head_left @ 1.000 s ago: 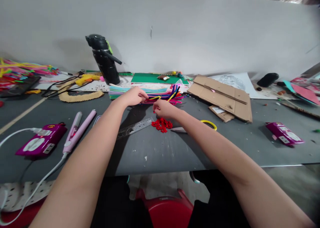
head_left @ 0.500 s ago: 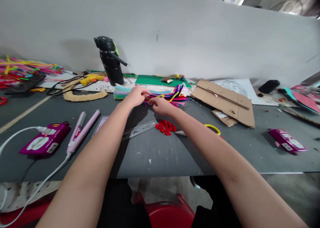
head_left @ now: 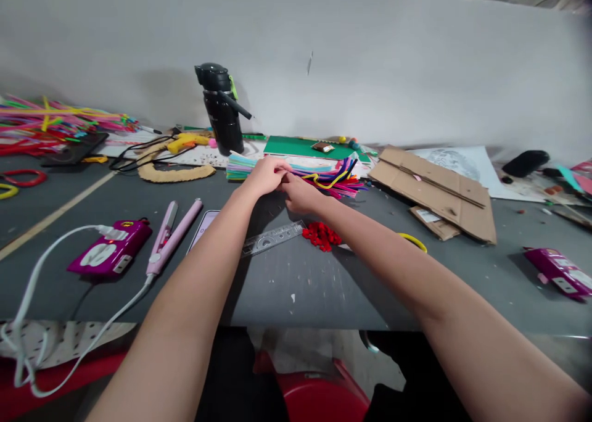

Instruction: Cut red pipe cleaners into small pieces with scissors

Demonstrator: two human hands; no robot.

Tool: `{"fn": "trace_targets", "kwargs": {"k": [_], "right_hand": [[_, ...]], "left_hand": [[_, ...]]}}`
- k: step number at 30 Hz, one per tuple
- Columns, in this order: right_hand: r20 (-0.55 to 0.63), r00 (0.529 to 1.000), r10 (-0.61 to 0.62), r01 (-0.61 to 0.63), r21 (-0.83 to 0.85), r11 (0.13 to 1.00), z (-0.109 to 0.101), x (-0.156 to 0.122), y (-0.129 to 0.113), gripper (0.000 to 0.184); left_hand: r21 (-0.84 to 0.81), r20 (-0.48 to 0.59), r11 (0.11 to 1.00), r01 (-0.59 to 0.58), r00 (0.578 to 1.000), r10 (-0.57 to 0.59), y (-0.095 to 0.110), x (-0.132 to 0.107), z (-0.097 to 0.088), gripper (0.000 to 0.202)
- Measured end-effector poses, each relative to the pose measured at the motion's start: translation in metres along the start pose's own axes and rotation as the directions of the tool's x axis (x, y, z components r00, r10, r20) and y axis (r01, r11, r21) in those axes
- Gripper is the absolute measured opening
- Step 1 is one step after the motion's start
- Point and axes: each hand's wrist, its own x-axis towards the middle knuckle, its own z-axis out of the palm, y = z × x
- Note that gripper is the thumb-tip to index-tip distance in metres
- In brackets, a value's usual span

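Note:
A bundle of many-coloured pipe cleaners [head_left: 238, 166] lies across the back of the table, with a yellow pipe cleaner [head_left: 340, 178] looped over its right part. My left hand [head_left: 268, 175] rests on the middle of the bundle, its fingers curled in. Against it sits my right hand [head_left: 300, 192], fingers bent and pinched at the bundle's near side. The fingertips of both hands meet at the pipe cleaners; exactly which strands they grip is hidden. A pile of small red pieces [head_left: 320, 235] and a clear ruler [head_left: 272, 238] lie nearer me, between my forearms.
A black bottle [head_left: 223, 116] stands behind the bundle. Left are a pink hair straightener [head_left: 173, 237], a purple power strip [head_left: 111, 249] and a phone [head_left: 202, 227] partly under my arm. Right are cardboard pieces [head_left: 435, 187], yellow-handled scissors [head_left: 413, 241] and another purple power strip [head_left: 557, 271].
My hands have come together, fingertips now meeting over the bundle where a gap was before. The view has swung a little to the left.

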Motion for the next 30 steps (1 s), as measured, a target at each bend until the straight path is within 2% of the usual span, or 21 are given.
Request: {"fn": "trace_targets", "kwargs": {"k": [4, 9, 18, 22, 25, 27, 30], "right_hand": [[0.065, 0.997, 0.053, -0.047, -0.079, 0.996, -0.004, 0.001, -0.003, 0.05], [0.136, 0.984, 0.112, -0.09, -0.16, 0.983, -0.008, 0.004, -0.01, 0.042], [0.085, 0.986, 0.142, -0.125, -0.18, 0.976, 0.001, 0.005, -0.021, 0.047], [0.068, 0.994, 0.09, -0.081, -0.127, 0.989, -0.002, -0.006, -0.011, 0.039], [0.05, 0.998, 0.036, -0.032, -0.072, 0.997, -0.009, -0.015, 0.003, 0.045], [0.034, 0.999, 0.002, -0.001, -0.043, 0.999, -0.013, -0.018, 0.01, 0.051], [0.009, 1.0, -0.019, 0.019, -0.017, 1.0, -0.017, -0.018, 0.016, 0.051]], "left_hand": [[-0.001, 0.009, 1.0, 0.003, 1.0, -0.003, 0.001, 0.0, 0.0, 0.025], [0.036, 0.046, 0.999, 0.035, 0.998, -0.037, 0.002, 0.003, -0.001, 0.026], [0.046, 0.044, 0.998, 0.035, 0.998, -0.037, 0.005, 0.001, -0.001, 0.027], [0.007, 0.066, 0.999, 0.039, 0.997, -0.04, 0.004, 0.0, -0.005, 0.027], [0.025, 0.092, 0.999, 0.029, 0.995, -0.031, 0.001, 0.0, -0.012, 0.029], [0.126, 0.064, 0.991, 0.044, 0.997, -0.053, 0.003, -0.002, -0.019, 0.026], [0.266, -0.056, 0.956, 0.128, 0.992, -0.117, 0.012, -0.004, -0.033, 0.021]]}}
